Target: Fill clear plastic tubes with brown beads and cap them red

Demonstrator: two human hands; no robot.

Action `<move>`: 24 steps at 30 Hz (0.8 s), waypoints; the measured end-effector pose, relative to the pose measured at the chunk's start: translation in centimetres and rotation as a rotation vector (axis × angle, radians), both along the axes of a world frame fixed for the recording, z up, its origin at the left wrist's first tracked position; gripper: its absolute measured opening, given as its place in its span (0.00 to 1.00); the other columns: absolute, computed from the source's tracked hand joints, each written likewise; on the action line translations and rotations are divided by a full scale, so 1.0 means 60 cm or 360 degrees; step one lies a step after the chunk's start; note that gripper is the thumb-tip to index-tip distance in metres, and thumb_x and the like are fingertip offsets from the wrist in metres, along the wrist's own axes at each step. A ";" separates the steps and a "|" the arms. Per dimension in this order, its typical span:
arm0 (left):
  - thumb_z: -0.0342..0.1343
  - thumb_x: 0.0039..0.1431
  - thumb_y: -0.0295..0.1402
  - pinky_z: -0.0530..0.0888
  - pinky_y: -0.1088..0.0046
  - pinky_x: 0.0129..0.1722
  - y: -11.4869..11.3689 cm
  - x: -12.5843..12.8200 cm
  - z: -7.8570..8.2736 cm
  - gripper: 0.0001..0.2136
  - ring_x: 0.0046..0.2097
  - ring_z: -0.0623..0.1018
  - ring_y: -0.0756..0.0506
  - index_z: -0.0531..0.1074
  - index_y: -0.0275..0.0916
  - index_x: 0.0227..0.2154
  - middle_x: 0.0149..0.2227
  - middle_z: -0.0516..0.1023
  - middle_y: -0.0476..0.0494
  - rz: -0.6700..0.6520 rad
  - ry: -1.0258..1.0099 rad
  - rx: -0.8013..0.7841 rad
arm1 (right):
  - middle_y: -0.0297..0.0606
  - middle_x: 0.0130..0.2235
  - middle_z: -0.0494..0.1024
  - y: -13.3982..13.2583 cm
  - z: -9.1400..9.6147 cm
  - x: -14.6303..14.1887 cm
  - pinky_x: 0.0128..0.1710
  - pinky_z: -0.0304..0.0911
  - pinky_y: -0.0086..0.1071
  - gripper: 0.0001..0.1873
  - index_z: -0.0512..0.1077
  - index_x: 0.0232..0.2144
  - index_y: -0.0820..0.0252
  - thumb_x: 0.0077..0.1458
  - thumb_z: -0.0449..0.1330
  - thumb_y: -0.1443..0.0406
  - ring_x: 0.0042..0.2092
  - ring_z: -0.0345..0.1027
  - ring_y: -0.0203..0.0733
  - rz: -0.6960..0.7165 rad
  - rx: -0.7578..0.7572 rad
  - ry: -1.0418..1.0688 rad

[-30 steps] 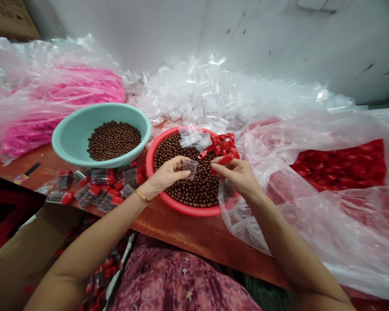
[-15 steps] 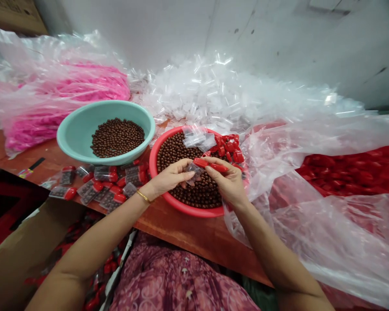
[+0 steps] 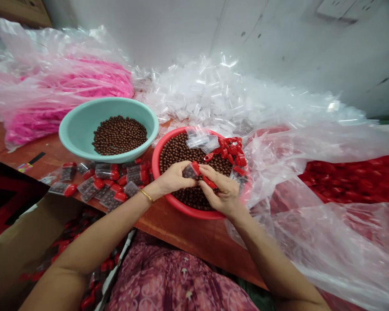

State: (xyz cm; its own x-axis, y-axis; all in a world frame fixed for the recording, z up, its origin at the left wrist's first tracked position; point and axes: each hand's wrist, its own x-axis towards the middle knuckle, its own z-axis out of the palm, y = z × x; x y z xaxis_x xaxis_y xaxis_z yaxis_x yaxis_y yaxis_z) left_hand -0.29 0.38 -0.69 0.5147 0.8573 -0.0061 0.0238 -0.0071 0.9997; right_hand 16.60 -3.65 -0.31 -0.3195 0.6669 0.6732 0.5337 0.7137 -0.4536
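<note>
My left hand (image 3: 172,177) is closed around a small clear plastic container (image 3: 189,171), its dark contents partly hidden by the fingers. A red cap piece sits at the container's right end. My right hand (image 3: 225,192) meets it from the right, fingers closed on a red plastic cap (image 3: 209,182). Both hands are over a red basin (image 3: 181,206) of brown balls (image 3: 173,151). Empty clear containers (image 3: 199,137) and a heap of loose red caps (image 3: 231,150) rest at the basin's far side.
Left of the basin lie several filled, red-capped containers (image 3: 106,172). Behind them stands a teal basin (image 3: 74,137) of brown balls. Clear containers (image 3: 210,90) are piled by the wall. Plastic bags hold pink pieces (image 3: 106,82) and red caps (image 3: 356,181). A box with capped containers is below left.
The red cap piece over the container's mouth now sits at its end. My right hand has tilted downward, with another red cap in its fingers. The whole view has shifted slightly.
</note>
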 end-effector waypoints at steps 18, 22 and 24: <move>0.54 0.44 0.34 0.68 0.72 0.30 -0.045 0.005 0.024 0.10 0.30 0.75 0.44 0.70 0.37 0.32 0.28 0.76 0.45 0.0035 0.1274 0.0871 | 0.38 0.66 0.54 0.037 -0.011 -0.045 0.67 0.37 0.44 0.37 0.50 0.64 0.54 0.60 0.33 0.43 0.66 0.45 0.41 0.0169 -0.1183 0.0591; 0.54 0.47 0.33 0.72 0.69 0.34 -0.047 0.006 0.019 0.15 0.35 0.78 0.42 0.70 0.35 0.39 0.33 0.79 0.41 0.0006 0.1396 0.1002 | 0.33 0.68 0.44 0.033 -0.008 -0.042 0.66 0.21 0.47 0.41 0.46 0.65 0.53 0.57 0.34 0.40 0.69 0.28 0.43 0.0107 -0.1236 0.0272; 0.54 0.47 0.33 0.73 0.68 0.34 -0.049 0.007 0.016 0.16 0.35 0.78 0.41 0.70 0.34 0.40 0.33 0.79 0.40 0.0012 0.1454 0.1053 | 0.32 0.68 0.43 0.026 -0.005 -0.041 0.65 0.16 0.49 0.42 0.46 0.65 0.52 0.55 0.35 0.39 0.69 0.24 0.45 0.0062 -0.1212 0.0167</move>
